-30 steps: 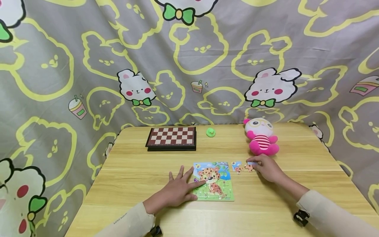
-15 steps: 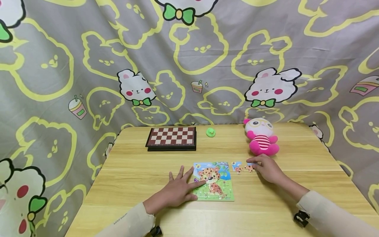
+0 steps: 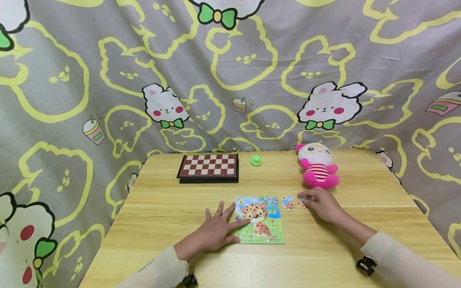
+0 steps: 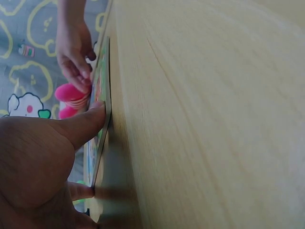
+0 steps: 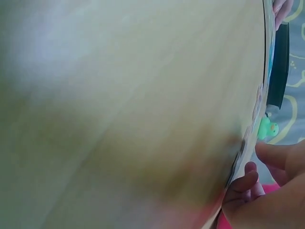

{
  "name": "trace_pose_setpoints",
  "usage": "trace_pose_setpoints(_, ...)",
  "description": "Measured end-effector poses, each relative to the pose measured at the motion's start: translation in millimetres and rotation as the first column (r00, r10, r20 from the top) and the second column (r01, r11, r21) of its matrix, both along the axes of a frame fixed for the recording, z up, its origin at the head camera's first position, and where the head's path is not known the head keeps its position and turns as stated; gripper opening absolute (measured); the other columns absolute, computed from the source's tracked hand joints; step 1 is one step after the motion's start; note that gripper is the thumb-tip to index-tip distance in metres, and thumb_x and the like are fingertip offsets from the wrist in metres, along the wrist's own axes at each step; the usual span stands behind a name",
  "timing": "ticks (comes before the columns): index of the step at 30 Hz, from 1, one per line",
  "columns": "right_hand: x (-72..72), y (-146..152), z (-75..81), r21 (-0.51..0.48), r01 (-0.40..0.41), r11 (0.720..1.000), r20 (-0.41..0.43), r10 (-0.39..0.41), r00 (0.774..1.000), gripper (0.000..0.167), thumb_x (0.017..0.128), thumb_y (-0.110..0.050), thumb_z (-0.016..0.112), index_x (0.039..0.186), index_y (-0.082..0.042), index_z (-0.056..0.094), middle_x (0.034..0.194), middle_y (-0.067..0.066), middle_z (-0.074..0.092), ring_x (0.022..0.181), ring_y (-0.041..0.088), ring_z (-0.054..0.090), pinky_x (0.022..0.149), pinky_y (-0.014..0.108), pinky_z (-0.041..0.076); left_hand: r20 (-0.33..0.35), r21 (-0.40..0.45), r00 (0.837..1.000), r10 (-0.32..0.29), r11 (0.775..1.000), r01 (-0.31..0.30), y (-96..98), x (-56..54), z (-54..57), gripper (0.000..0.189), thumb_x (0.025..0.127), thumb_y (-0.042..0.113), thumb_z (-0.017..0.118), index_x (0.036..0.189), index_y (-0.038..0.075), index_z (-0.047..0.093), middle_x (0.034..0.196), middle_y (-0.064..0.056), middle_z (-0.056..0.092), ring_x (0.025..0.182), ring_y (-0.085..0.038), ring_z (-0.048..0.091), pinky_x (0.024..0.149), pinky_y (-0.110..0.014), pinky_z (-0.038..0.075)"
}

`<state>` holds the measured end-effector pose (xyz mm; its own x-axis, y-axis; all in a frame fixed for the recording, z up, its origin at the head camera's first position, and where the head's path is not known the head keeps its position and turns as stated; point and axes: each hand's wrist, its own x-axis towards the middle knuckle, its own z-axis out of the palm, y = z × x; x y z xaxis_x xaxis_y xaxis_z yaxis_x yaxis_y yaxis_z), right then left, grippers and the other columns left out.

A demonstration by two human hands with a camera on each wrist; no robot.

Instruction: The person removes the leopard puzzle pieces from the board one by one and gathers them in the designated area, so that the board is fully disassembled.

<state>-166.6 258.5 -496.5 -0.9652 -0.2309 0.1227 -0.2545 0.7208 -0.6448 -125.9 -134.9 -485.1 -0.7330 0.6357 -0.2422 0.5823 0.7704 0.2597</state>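
A square, glossy jigsaw puzzle of a spotted leopard (image 3: 264, 228) lies on the pale wooden table (image 3: 252, 264). The left hand (image 3: 216, 230), fingers spread, rests on the puzzle's left side. Just right of the puzzle are small blue-and-orange jigsaw pieces (image 3: 288, 203); the right hand (image 3: 325, 205) is at the farther one, pinching or not, I cannot tell. Beyond the puzzle sit a brown-and-white checkered board (image 3: 209, 166), a small green duck (image 3: 256, 160) and a pink-and-white plush toy (image 3: 318, 166).

Right grip (image 3: 324, 205) now slightly closer to the left loose puzzle piece (image 3: 287, 202).
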Motion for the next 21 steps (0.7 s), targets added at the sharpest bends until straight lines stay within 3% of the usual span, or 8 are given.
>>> trace_pose_setpoints(13, -4.0, -28, 4.7, -0.046, -0.042, 0.998, 0.003, 0.042, 0.999, 0.024, 0.092, -0.001, 0.074, 0.115, -0.007, 0.079, 0.095, 0.002, 0.067, 0.079, 0.014, 0.048, 0.068, 0.028, 0.044, 0.001, -0.013, 1.000, 0.005, 1.000, -0.005, 0.8, -1.0, 0.0, 0.062, 0.101, 0.061, 0.050, 0.158, 0.054, 0.029, 0.173, -0.016, 0.007, 0.151, -0.058, 0.007, 0.102, -0.088, 0.020)
trace_pose_setpoints(21, -5.0, -47, 7.2, -0.099, -0.054, 0.994, 0.084, 0.062, 0.995, 0.027, 0.093, -0.001, 0.072, 0.119, -0.008, 0.078, 0.094, 0.003, 0.063, 0.076, 0.016, 0.049, 0.063, 0.027, 0.044, -0.001, -0.016, 1.000, 0.009, 1.000, -0.009, 0.6, -1.0, -0.7, 0.062, 0.101, 0.061, 0.051, 0.158, 0.053, 0.030, 0.173, -0.015, 0.008, 0.151, -0.058, 0.009, 0.103, -0.087, 0.021)
